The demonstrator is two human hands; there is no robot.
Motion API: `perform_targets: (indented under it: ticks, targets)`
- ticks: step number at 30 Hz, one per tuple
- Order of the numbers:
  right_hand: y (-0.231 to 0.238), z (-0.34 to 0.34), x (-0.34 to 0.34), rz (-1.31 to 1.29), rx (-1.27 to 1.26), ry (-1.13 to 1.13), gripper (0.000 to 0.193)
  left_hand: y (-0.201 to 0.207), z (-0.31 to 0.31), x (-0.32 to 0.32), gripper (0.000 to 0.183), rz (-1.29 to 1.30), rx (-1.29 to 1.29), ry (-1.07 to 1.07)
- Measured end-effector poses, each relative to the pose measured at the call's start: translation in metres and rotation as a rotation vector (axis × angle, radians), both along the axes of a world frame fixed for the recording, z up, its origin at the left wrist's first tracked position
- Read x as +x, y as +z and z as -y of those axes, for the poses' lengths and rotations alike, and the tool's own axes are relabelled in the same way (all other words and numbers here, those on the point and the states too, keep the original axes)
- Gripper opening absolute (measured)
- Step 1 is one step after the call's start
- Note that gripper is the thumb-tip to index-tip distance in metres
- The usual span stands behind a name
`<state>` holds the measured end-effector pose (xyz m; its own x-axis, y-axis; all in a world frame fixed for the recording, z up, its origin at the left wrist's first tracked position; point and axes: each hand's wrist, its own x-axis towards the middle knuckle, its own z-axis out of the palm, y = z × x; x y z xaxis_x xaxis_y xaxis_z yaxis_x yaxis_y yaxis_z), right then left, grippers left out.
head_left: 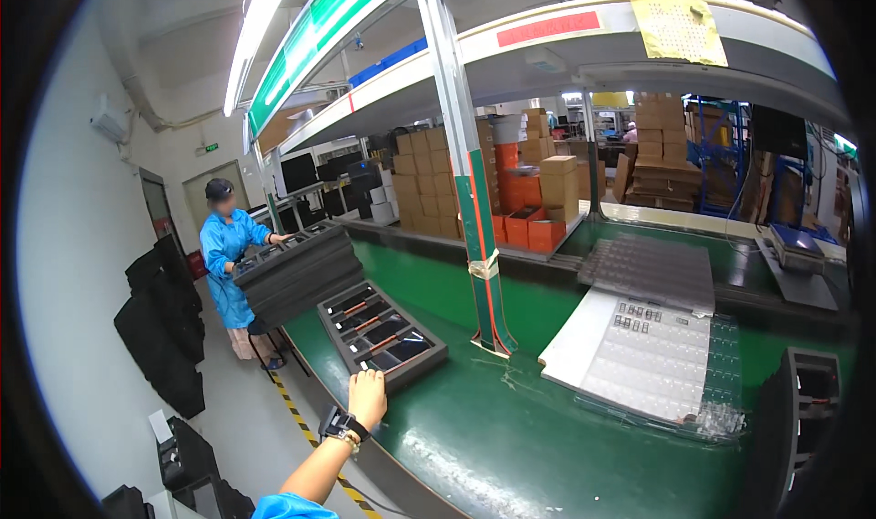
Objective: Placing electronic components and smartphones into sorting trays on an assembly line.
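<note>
My left hand [368, 399], with a dark watch on its wrist and a blue sleeve, reaches in from the lower left. Its fingers are closed on the near edge of a black foam tray [422, 358] lying on the green bench. In the tray's compartments sit several flat dark glossy panels [407, 347] with orange-red strips between them. The fingertips are partly hidden against the tray's edge. My right hand is not in view.
Beyond the tray, a co-worker in blue [228, 245] has hands at a stack of black foam trays [301, 277]. A metal post [470, 191] rises from the green bench [456, 437]. Clear plastic trays [648, 355] lie to the right, near more black foam trays [785, 428].
</note>
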<state>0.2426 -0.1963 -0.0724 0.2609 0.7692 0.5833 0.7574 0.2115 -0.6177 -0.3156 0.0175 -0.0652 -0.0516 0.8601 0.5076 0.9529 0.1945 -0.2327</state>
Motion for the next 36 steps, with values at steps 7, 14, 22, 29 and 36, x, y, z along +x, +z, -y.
perform_targets:
  ticks: [7,14,22,29,36]
  targets:
    - [-0.016,0.0,0.006,-0.108,-0.074,-0.023,0.023,0.04,0.027,0.129,0.046,0.303,0.195,-0.521]
    - [-0.001,-0.009,-0.003,-0.136,-0.053,-0.054,0.022,0.025,0.121,0.307,0.035,0.713,0.09,-1.024]
    - [0.008,-0.009,-0.007,-0.324,-0.176,-0.128,0.022,-0.008,0.178,0.387,0.037,0.626,-0.403,-1.731]
    - [-0.007,-0.002,0.011,-0.478,-0.185,-0.098,0.017,0.051,0.142,0.308,0.051,0.752,-0.383,-0.948]
    - [0.003,-0.002,0.012,-0.358,-0.145,-0.054,0.015,0.01,0.094,0.153,0.054,0.618,-0.292,-0.31]
